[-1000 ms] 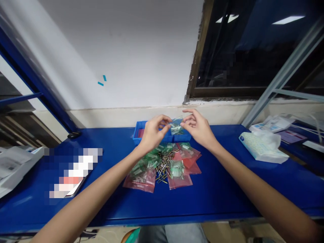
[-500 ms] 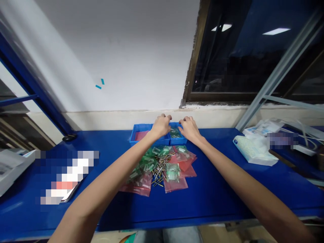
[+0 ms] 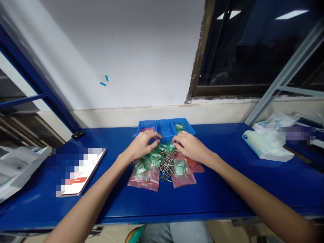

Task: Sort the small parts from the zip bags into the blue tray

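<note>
My left hand (image 3: 144, 144) hovers at the left front of the blue bins, thumb and fingers apart with nothing visible between them. My right hand (image 3: 189, 145), its fingers loosely bent and apart, is over the right side of the pile; I see nothing in it. Between and below them lie small metal pins (image 3: 167, 165), loose in a heap. Small clear-green packets (image 3: 155, 159) lie around the heap. Pink zip bags (image 3: 144, 185) are under and beside them. Behind, the middle blue bin (image 3: 163, 126) holds a tiny pin, and the right bin (image 3: 187, 125) holds green packets.
A white notebook or box (image 3: 87, 172), partly blurred out, lies at left on the blue table (image 3: 121, 206). Papers in a white tray (image 3: 22, 165) are farther left. A tissue pack (image 3: 268, 146) sits at right. Metal posts (image 3: 270, 91) rise at both sides.
Both hands have come back toward me from above the bins to the near pile, and they are farther apart. The middle bin is now uncovered. The camera view has shifted slightly.
</note>
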Available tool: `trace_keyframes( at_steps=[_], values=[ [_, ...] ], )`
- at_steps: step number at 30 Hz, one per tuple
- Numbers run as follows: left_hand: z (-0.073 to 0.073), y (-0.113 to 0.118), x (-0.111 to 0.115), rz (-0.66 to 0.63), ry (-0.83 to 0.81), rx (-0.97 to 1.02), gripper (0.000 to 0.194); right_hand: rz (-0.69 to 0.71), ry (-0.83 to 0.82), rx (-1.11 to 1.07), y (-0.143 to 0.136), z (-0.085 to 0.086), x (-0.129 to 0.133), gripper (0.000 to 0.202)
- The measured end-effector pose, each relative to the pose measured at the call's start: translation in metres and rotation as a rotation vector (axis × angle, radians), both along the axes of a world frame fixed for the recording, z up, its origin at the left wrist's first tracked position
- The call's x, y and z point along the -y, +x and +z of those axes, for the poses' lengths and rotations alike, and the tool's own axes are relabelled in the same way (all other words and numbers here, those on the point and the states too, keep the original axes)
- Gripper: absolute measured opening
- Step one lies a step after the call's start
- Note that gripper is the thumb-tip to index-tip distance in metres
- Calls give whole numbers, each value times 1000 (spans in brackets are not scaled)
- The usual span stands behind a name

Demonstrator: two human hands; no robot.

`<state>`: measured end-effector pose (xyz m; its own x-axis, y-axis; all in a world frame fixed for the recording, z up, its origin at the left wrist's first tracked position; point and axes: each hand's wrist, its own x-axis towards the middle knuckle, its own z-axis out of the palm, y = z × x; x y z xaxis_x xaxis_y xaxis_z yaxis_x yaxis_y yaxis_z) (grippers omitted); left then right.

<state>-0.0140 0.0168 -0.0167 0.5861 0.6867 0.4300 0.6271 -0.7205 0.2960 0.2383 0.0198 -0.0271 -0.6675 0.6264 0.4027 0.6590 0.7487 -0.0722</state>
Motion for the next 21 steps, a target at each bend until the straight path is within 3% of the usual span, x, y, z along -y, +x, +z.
trace_keyframes(
  at_steps=[3, 8, 21],
  values=[
    [-13, 8, 7, -36, 75, -179, 25, 73, -11, 98, -1, -6, 4, 19],
    [-14, 13, 11, 13, 128, -202, 28, 182, -63, 127, 8, -11, 2, 16],
    [-20, 13, 8, -9, 193, -244, 25, 158, 63, 161, 1, -21, 6, 13]
  ],
)
